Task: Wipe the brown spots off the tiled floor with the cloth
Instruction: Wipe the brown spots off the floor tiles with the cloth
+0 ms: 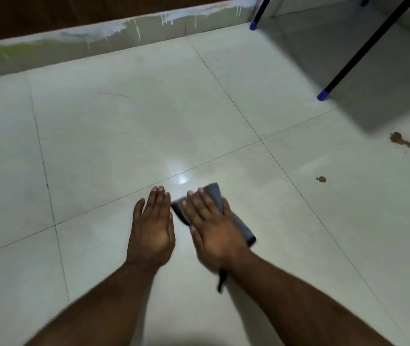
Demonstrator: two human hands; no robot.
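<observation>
Fingers [200,203] of the right hand [213,231] lie straight, pressing the grey cloth [215,196] flat to wipe; left hand [152,226] rests open on the tiled floor [124,136] for support, brown spots [400,139] well apart.

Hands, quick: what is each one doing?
Left hand: open, flat on the tiled floor, holding nothing.
Right hand: open, pressing the grey cloth down.
</observation>
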